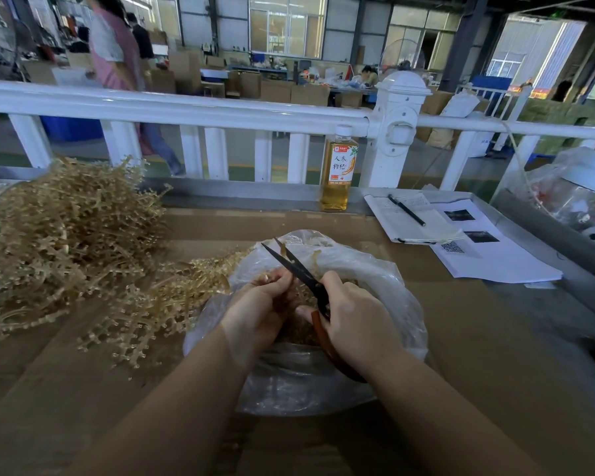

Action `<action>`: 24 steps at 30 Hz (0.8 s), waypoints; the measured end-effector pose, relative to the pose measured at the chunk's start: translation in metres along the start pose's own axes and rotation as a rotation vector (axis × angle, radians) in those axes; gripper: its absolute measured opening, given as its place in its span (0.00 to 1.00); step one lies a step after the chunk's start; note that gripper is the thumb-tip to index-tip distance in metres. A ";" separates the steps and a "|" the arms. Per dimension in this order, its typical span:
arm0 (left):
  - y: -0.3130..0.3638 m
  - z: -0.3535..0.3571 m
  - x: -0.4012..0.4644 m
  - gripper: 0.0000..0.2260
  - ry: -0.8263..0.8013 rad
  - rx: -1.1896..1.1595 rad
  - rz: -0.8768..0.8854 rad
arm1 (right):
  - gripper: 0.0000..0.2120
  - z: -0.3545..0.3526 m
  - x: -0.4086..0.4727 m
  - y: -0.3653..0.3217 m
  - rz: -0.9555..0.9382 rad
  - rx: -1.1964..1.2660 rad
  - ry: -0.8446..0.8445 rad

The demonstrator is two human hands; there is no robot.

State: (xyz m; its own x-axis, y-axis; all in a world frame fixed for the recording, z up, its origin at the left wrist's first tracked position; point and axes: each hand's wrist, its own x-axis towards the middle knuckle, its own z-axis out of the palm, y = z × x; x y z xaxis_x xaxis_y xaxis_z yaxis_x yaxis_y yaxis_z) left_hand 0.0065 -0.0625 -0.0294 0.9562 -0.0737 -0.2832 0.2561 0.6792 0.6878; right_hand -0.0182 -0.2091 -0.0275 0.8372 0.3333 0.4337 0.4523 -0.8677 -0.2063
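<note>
Over a clear plastic bag [385, 290] on the cardboard-covered table, my right hand [354, 317] grips black scissors [291, 261] with orange-brown handles. The blades stand apart and point up and to the left. My left hand [261, 304] pinches a thin tan plastic strip [284, 250] that rises between the blades. Small tan cut pieces lie inside the bag under both hands.
A big heap of tan plastic branches [66, 242] fills the table's left side and reaches the bag. A bottle of amber drink [337, 170] stands by the white railing [186, 108]. A notebook with a pen [406, 209] and printed sheets [488, 255] lie to the right.
</note>
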 end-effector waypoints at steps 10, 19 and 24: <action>0.002 -0.001 -0.002 0.10 -0.014 0.017 -0.003 | 0.20 -0.003 0.000 0.002 0.001 0.099 -0.063; 0.001 0.002 -0.005 0.07 0.059 -0.084 0.009 | 0.19 -0.003 -0.007 0.005 0.049 0.098 -0.049; 0.000 -0.003 -0.009 0.17 -0.033 -0.020 0.023 | 0.16 -0.008 -0.008 0.008 0.105 0.142 -0.063</action>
State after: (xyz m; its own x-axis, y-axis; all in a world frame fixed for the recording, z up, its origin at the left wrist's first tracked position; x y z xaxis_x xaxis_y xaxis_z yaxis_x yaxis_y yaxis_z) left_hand -0.0029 -0.0599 -0.0292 0.9661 -0.0820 -0.2449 0.2314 0.6956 0.6802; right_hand -0.0236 -0.2215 -0.0257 0.8977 0.2700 0.3482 0.3966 -0.8395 -0.3715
